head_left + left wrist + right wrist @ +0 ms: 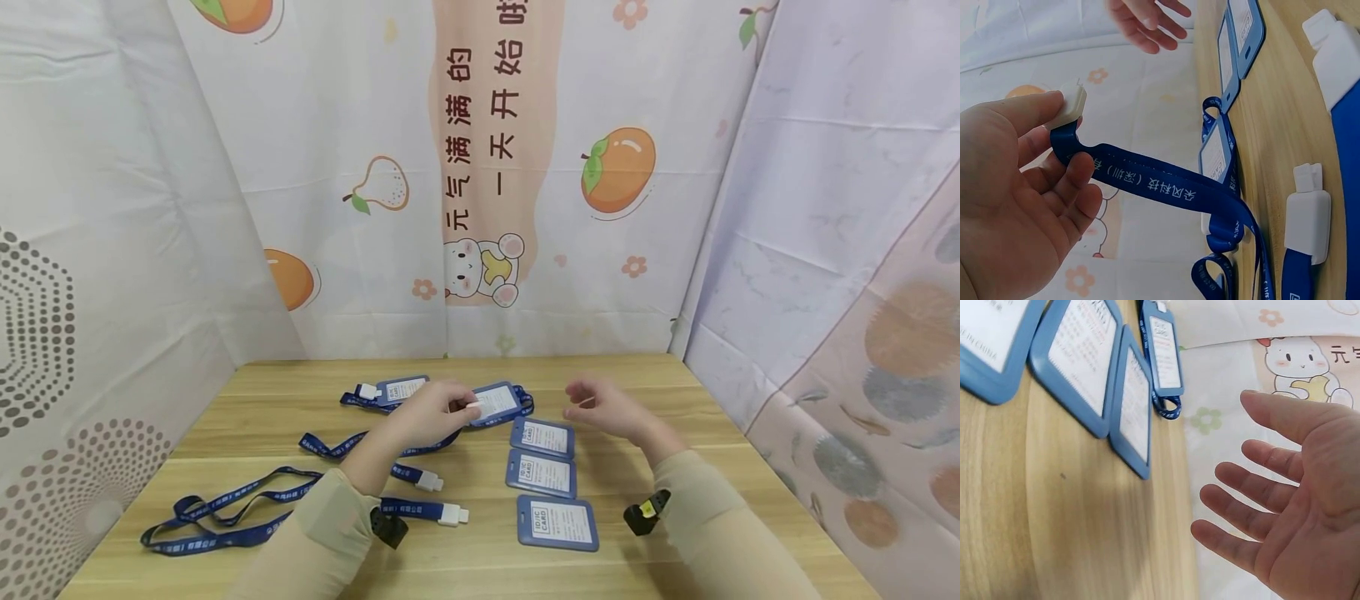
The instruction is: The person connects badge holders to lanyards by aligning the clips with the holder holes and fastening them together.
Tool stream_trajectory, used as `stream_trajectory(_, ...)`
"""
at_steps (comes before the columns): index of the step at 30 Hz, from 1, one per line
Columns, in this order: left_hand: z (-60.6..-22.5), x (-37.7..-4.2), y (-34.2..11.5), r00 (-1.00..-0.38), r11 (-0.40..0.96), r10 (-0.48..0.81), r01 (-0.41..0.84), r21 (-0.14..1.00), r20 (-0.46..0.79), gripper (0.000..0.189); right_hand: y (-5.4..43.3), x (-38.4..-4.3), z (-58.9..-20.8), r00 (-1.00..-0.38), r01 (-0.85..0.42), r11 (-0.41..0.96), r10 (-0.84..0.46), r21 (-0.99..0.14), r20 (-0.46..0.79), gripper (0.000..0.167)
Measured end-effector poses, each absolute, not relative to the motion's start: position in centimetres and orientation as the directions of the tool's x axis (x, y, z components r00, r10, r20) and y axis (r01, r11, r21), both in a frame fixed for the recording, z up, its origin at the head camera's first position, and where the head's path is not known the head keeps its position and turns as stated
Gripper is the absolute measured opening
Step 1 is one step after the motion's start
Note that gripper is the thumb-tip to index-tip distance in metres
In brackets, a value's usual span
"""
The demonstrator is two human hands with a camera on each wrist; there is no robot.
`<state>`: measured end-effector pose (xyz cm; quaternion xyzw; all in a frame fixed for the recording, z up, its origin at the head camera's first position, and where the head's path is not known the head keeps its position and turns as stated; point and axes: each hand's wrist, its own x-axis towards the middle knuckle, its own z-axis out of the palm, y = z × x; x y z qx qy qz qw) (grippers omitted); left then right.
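My left hand (1035, 187) pinches the white plastic clip (1071, 106) of a blue lanyard (1147, 181) between thumb and fingers, lifted above the table. The strap, printed with white characters, runs from the clip down to the tabletop. In the head view this hand (427, 414) is in front of a blue card holder (497, 402) at the back. My right hand (611, 412) hovers with spread fingers, holding nothing, beside a column of blue ID card holders; the nearest is the back card holder (543, 437). In the right wrist view, the palm and fingers (1229, 544) show plainly.
Below it lie the middle card holder (542, 473) and the front card holder (558, 523). Two lanyards with white clips (453, 515) lie at the left front. Another card holder (402, 390) with a lanyard is at the back left. Curtains surround the wooden table (645, 375).
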<state>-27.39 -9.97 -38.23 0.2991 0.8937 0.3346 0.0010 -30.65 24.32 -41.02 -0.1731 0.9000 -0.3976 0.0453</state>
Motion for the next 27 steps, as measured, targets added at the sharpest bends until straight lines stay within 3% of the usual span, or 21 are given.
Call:
stream_trajectory(13, -38.6, -27.4, -9.7, -0.806, 0.589, 0.551, 0.559, 0.584, 0.216, 0.014, 23.8, -31.6, -42.9, -0.945, -0.245, 0.8, -0.324, -0.547, -0.051, 0.058)
stream_trajectory(27, -38.8, -27.5, -9.7, -0.803, 0.577, 0.556, 0.558, 0.596, 0.214, 0.019, 22.6, -31.6, -43.6, -0.945, -0.192, 0.861, -0.292, -0.471, -0.149, 0.06)
